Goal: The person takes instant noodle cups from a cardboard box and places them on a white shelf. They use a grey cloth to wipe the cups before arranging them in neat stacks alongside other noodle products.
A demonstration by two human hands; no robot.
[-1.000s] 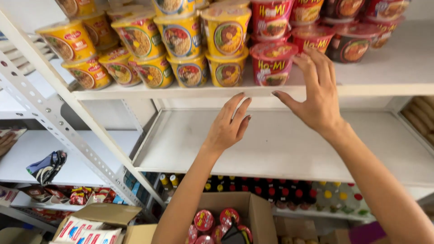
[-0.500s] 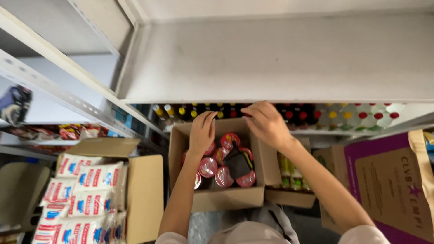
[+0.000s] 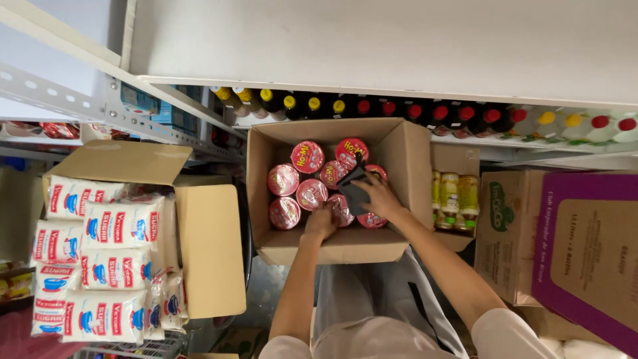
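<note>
**Both hands down in the open carton of red-lidded noodle cups**

Right hand [image 3: 380, 197] is curled over a dark flat piece [image 3: 354, 189] lying on the cups, fingers closed around its lower edge; what that piece is cannot be made out. Left hand [image 3: 321, 223] sits fisted at the near side of the box, touching a round red-lidded noodle cup [image 3: 341, 210]; whether it actually grips the cup cannot be told, the fingers are folded out of sight.

The cups stand upright, lids facing up, in the open brown cardboard box [image 3: 399, 143] on the floor below the shelf. Eight lids countable, some partly covered by the hands and the dark piece; more may be hidden. The dark piece runs diagonally, long axis from upper right to lower left.

Left of it, a second open cardboard carton [image 3: 209, 246] holds white plastic sugar bags [image 3: 119, 229] with red and blue print, about nine visible, the lower ones cut off. Behind the box, a row of dark bottles with yellow and red caps [image 3: 362, 106] under the white metal shelf [image 3: 399, 46]. Right: three yellow-lidded jars [image 3: 452, 196] in a small carton, then a purple-and-tan box [image 3: 588, 252], cut off by the edge.
</note>
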